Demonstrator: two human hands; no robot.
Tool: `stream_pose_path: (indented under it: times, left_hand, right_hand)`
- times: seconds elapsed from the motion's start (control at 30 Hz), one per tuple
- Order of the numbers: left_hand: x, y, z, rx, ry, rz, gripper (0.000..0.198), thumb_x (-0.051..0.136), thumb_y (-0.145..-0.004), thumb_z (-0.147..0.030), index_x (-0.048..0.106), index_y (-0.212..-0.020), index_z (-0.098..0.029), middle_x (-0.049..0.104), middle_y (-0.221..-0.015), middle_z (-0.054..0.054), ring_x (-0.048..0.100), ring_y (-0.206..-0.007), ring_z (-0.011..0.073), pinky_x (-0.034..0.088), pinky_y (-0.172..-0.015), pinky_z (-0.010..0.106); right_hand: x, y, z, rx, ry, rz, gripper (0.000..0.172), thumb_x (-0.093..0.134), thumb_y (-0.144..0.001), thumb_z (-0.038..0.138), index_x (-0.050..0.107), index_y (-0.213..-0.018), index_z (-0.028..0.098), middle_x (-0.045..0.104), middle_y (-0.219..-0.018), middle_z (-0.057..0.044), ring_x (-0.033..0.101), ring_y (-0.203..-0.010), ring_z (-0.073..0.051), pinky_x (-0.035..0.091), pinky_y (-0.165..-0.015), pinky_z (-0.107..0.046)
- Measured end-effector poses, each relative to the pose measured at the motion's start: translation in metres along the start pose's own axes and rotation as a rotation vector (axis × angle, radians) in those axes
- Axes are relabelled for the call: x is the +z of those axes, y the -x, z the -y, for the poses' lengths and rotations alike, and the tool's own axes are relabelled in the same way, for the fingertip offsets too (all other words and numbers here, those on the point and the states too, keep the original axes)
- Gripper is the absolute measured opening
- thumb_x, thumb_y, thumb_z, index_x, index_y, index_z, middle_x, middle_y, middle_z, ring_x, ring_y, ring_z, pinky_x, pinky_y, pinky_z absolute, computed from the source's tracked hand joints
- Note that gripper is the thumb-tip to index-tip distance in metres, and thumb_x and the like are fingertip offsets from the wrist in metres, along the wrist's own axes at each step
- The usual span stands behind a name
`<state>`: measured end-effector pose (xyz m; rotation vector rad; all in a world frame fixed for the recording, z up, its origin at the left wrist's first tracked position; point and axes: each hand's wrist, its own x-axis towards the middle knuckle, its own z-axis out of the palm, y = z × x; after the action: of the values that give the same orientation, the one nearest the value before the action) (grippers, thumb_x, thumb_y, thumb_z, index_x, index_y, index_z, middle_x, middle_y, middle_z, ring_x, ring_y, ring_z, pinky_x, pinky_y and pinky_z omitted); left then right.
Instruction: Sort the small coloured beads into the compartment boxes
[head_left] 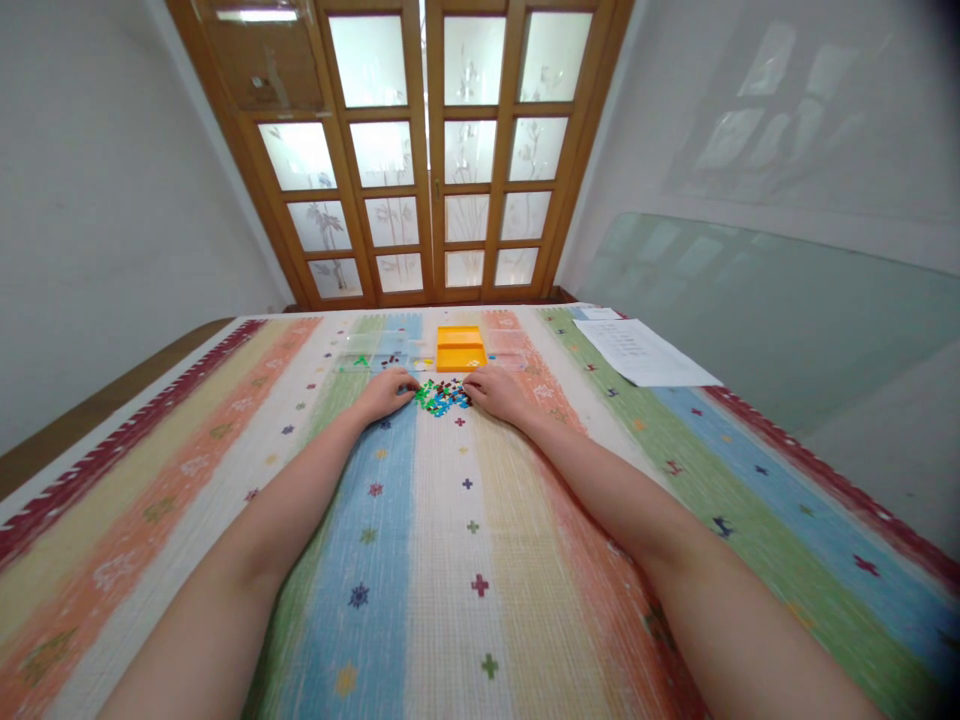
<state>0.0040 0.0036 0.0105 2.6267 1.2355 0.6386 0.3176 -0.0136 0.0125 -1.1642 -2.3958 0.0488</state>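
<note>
The left hand's grip is pinching in at the left edge of a pile of small coloured pieces, and the right hand's grip is sitting narrow at its right edge; whether either is holding a piece, I cannot tell. The pile is lying loose on the cloth-covered counter, just in front of a yellow box. A clear tray is standing left of the box, and paper is lying farther right. Fingers brushing the pile could be scattering pieces, and a loose pinch could be dropping one.
</note>
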Motion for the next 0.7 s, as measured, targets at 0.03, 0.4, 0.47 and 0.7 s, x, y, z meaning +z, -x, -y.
stream_pose_path:
  times: [0.03, 0.4, 0.47, 0.7]
  left_hand:
    - [0.000, 0.000, 0.000, 0.001, -0.003, -0.003, 0.021, 0.062, -0.092, -0.027, 0.079, -0.104, -0.024, 0.072, -0.104, 0.007, 0.067, -0.104, 0.0243, 0.051, -0.099, 0.039]
    - [0.004, 0.000, -0.005, -0.010, 0.021, -0.065, 0.015, 0.063, -0.093, -0.030, 0.075, -0.096, -0.021, 0.073, -0.100, 0.007, 0.065, -0.100, 0.0240, 0.050, -0.095, 0.037]
    - [0.005, 0.000, -0.004, -0.085, 0.067, -0.116, 0.015, 0.063, -0.093, -0.032, 0.073, -0.096, -0.021, 0.073, -0.098, 0.006, 0.065, -0.092, 0.0226, 0.051, -0.089, 0.036]
    - [0.006, -0.002, 0.015, -0.256, 0.283, -0.329, 0.011, 0.063, -0.087, -0.030, 0.068, -0.093, -0.021, 0.069, -0.085, 0.002, 0.060, -0.076, 0.0179, 0.048, -0.075, 0.031]
  right_hand:
    - [0.001, 0.000, 0.000, -0.004, 0.004, 0.001, 0.024, 0.056, -0.105, 0.027, 0.078, -0.096, 0.020, 0.076, -0.099, -0.008, 0.064, -0.093, -0.022, 0.042, -0.084, -0.032]
    - [0.007, -0.001, -0.001, -0.027, 0.014, 0.004, 0.024, 0.057, -0.105, 0.027, 0.079, -0.098, 0.020, 0.076, -0.099, -0.008, 0.064, -0.096, -0.022, 0.042, -0.087, -0.032]
    - [0.007, -0.001, -0.001, -0.031, 0.011, 0.004, 0.024, 0.057, -0.105, 0.027, 0.079, -0.098, 0.020, 0.076, -0.099, -0.008, 0.064, -0.095, -0.022, 0.042, -0.086, -0.032]
    - [0.006, -0.001, -0.001, -0.054, -0.010, -0.004, 0.024, 0.057, -0.106, 0.027, 0.078, -0.096, 0.019, 0.076, -0.098, -0.008, 0.064, -0.095, -0.022, 0.042, -0.086, -0.032]
